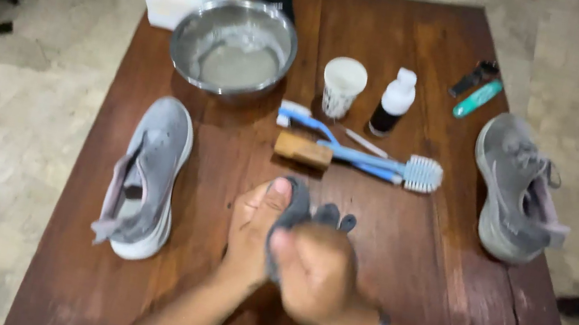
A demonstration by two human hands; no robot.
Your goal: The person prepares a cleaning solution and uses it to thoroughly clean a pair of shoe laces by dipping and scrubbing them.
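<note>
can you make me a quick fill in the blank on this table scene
1. Both hands squeeze a dark ____ between them.
2. The metal bowl holds cloudy ____.
3. A grey ____ lies on each side of the table.
4. The white cup stands between the bowl and the ____.

Missing words: cloth; water; shoe; bottle

A small dark grey cloth (pixel 297 211) sits bunched, squeezed between both hands.

A dark grey cloth (pixel 294 211) is seen against a reddish-brown table (pixel 417 248). Both shoes (pixel 149 169) are grey, the brushes (pixel 384 163) blue-handled, the cup (pixel 343 85) white, possibly speckled.
</note>
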